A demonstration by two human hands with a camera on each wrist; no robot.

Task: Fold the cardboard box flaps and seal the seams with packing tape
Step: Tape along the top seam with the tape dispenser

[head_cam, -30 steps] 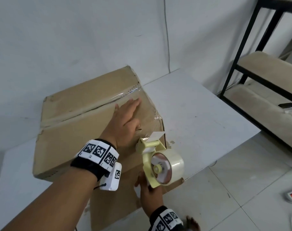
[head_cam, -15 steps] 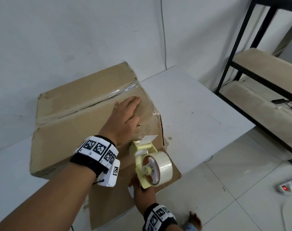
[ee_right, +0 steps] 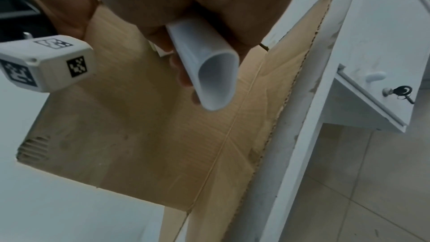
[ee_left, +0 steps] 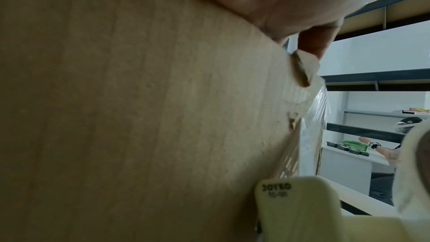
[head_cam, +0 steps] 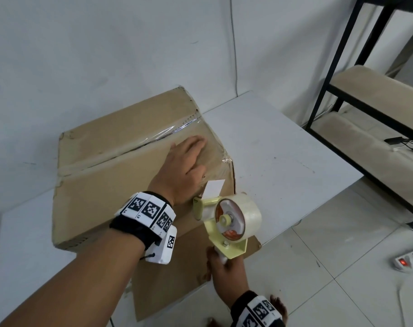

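Note:
A brown cardboard box (head_cam: 101, 185) lies on the white table (head_cam: 283, 147), its top flaps down and clear tape along the middle seam (head_cam: 134, 149). My left hand (head_cam: 186, 166) lies flat on the top near the box's right end, fingers straight, pressing on the tape there. My right hand (head_cam: 226, 267) grips the white handle (ee_right: 204, 65) of a pale yellow tape dispenser (head_cam: 226, 220) with a clear tape roll. The dispenser's head (ee_left: 295, 209) sits against the box's near right corner. A loose strip of tape (ee_left: 311, 126) hangs off the box's edge.
A flat cardboard flap (head_cam: 189, 274) sticks out past the table's near edge. A black metal rack with beige shelves (head_cam: 375, 95) stands at the right. A power strip (head_cam: 410, 258) lies on the tiled floor. Another person (ee_left: 391, 150) works at a far desk.
The dispenser has shifted a little to the right and lower along the box's near right corner. My left hand stays flat on the box top.

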